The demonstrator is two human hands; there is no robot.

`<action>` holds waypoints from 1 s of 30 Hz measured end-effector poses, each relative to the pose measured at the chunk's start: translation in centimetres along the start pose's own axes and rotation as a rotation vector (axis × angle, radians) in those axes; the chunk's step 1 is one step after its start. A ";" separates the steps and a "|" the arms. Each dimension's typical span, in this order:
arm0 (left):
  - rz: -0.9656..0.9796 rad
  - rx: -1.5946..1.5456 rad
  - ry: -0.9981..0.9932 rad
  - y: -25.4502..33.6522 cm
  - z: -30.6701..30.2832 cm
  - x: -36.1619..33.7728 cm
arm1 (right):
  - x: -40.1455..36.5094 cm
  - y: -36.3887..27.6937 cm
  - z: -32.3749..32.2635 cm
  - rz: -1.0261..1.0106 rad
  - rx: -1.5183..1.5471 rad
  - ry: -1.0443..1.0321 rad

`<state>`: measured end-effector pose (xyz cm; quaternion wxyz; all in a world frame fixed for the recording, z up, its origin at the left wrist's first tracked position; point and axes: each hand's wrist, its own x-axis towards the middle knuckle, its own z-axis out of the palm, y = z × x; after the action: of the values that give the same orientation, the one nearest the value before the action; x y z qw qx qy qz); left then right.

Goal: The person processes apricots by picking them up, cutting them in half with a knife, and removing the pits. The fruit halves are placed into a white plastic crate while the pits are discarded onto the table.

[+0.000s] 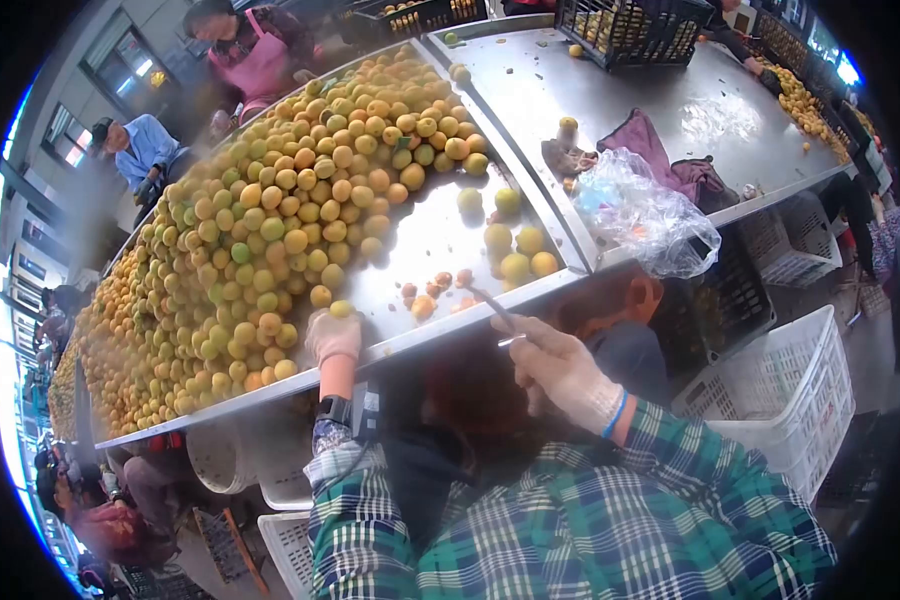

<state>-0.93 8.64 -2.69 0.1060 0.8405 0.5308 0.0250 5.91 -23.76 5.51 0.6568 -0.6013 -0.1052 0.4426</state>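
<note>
My left hand [332, 337], in a pale glove, is at the table's front edge with its fingers closed round a yellow-green apricot [341, 309]. Beside it rises a large pile of apricots [270, 220], yellow, orange and green. My right hand [565, 370], also gloved, is held over the near edge, closed on a thin brown stick-like tool [492, 308]; a shiny metal bit shows at the fingers. Beyond the tool's tip lie small brownish fruits [440, 285] on the metal table [410, 250]. Several larger green-yellow fruits [515, 266] sit apart at the right corner.
A clear plastic bag [645, 210] and a purple cloth [640, 140] lie on the adjoining metal table [520, 90]. A black crate [630, 30] stands behind. White crates [780, 390] are at lower right. A person in a pink apron [255, 60] stands across the pile.
</note>
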 end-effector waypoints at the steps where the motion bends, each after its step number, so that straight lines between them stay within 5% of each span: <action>1: -0.002 0.005 0.001 -0.6 0.4 -0.2 | 0.1 -0.3 0.2 0.001 0.004 -0.003; 3: 0.255 -0.640 0.103 -1.8 1.0 -1.1 | 0.0 -1.1 0.6 0.028 -0.050 -0.019; 4: 0.166 -0.951 -0.036 -1.0 -0.1 -3.0 | -0.1 -1.7 0.8 0.057 -0.085 0.000; 5: 0.171 -0.943 -0.038 -0.4 -1.4 -5.3 | 0.3 -1.3 0.9 0.057 -0.076 0.001; 8: 0.274 -1.253 -0.277 0.5 -4.0 -12.0 | 2.0 0.6 1.7 -0.369 -0.630 0.168; 11: 0.311 -1.749 -0.572 1.4 -4.9 -17.6 | 0.3 -0.6 3.5 -0.443 -0.683 0.073; 13: 0.164 -1.926 -0.689 1.8 -5.2 -19.8 | -0.6 0.0 4.1 -0.565 -0.771 0.026; 14: 0.576 -1.151 -0.287 2.0 -4.9 -20.6 | -1.0 0.4 4.4 -0.569 -0.792 0.023; 17: 0.339 -1.517 -0.418 1.4 -3.9 -21.7 | -2.4 0.8 5.1 -0.593 -0.867 0.021; 21: 0.314 -1.718 -0.522 0.5 -4.0 -22.1 | -4.4 0.6 5.8 -0.603 -0.903 0.088; 26: 0.314 -1.765 -0.407 1.3 -5.4 -24.0 | -4.9 1.5 6.4 -0.682 -0.998 0.108; 30: 0.469 -1.495 -0.081 1.3 -4.9 -24.6 | -6.5 1.3 7.2 -0.627 -1.007 0.090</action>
<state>-11.29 -13.22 4.11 0.6550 0.6365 0.1773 0.3666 -3.35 -23.53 8.77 0.3938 -0.7973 -0.4470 0.0972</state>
